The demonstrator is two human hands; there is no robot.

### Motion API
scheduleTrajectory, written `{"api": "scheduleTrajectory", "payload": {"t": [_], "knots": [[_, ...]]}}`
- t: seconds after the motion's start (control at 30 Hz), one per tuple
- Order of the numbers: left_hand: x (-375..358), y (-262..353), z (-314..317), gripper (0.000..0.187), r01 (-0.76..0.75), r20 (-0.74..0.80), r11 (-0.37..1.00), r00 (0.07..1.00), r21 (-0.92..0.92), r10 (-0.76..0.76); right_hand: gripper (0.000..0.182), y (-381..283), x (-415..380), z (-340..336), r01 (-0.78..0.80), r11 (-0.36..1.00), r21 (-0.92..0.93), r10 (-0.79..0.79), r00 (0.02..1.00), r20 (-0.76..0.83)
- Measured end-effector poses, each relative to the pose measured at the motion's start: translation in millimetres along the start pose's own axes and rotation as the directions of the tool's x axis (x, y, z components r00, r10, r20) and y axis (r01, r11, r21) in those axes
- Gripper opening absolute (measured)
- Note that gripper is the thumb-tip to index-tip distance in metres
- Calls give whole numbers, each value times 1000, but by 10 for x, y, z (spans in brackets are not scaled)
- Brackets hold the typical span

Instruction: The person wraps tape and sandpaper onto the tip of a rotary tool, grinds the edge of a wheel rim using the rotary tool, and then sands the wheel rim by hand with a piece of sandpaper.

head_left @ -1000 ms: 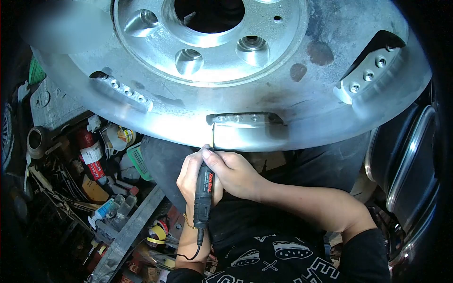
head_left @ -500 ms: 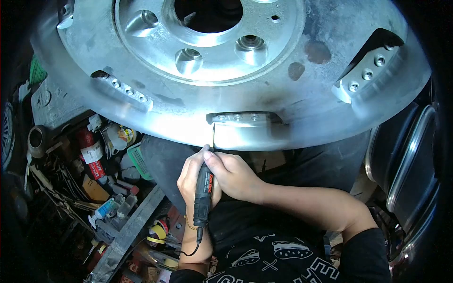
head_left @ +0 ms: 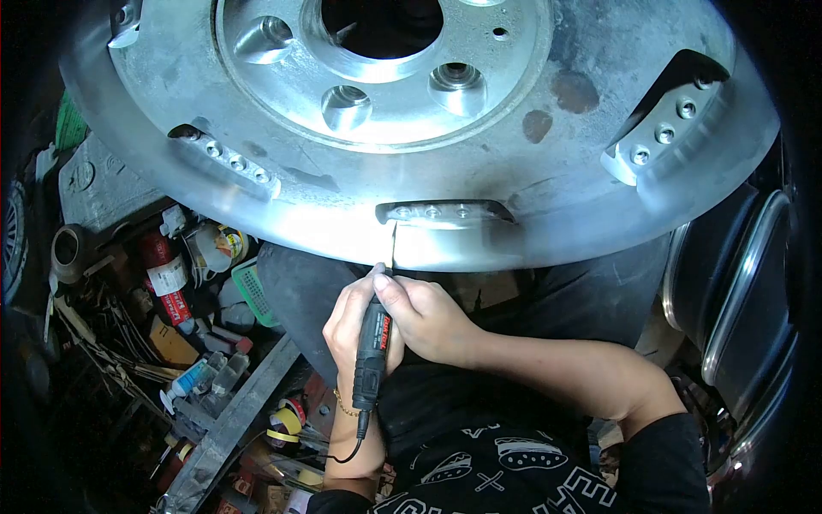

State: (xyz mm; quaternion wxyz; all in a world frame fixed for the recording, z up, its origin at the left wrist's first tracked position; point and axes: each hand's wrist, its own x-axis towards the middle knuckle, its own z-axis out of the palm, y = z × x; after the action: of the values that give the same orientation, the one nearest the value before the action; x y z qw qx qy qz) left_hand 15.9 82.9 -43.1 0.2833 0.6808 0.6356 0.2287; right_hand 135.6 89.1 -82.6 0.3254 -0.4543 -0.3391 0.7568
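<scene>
My left hand (head_left: 346, 313) and my right hand (head_left: 435, 324) are closed together around the front of a slim black corded rotary tool (head_left: 370, 349) with red lettering. Its body slants down along my left wrist, and a cord hangs from the rear end. From the nose a thin bit (head_left: 394, 244) points up, its tip right at the lower edge of a recess (head_left: 445, 212) with small screws in it. That recess is cut into the rim of a large, shiny metal disc (head_left: 282, 224), which fills the upper view above my lap.
Left of my legs, a metal rail (head_left: 229, 426) runs past a cluttered heap with a red can (head_left: 171, 287), a green basket (head_left: 251, 294), a blue-labelled bottle (head_left: 190, 379) and yellow tape rolls (head_left: 286, 421). At right stands a dark padded seat (head_left: 758, 283) with chrome trim.
The bit tip and both hands have shifted slightly to the right along the recess edge. The grip on the rotary tool looks the same.
</scene>
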Motion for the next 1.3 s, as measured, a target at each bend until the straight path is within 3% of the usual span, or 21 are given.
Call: {"api": "scheduleTrajectory", "payload": {"t": [0.53,0.6,0.8,1.1,1.3], "knots": [[-33,-31,-29,35,39,-19,999,999,18,-39,55,-19,42,21,-15,1000,-15,15,999,48],[-59,-97,-11,43,-10,-42,999,999,39,11,55,-13,39,8,-21,999,-34,23,997,69],[-6,-27,-13,34,-24,-15,1000,1000,19,24,54,10,34,-4,10,1000,-27,-9,999,44],[-12,-67,9,43,-2,-28,1000,1000,3,2,52,-11,51,-23,19,1000,-3,-19,999,49],[-7,-27,-4,35,-7,-30,1000,1000,5,8,53,-16,51,-16,29,999,-25,-27,999,45]]}}
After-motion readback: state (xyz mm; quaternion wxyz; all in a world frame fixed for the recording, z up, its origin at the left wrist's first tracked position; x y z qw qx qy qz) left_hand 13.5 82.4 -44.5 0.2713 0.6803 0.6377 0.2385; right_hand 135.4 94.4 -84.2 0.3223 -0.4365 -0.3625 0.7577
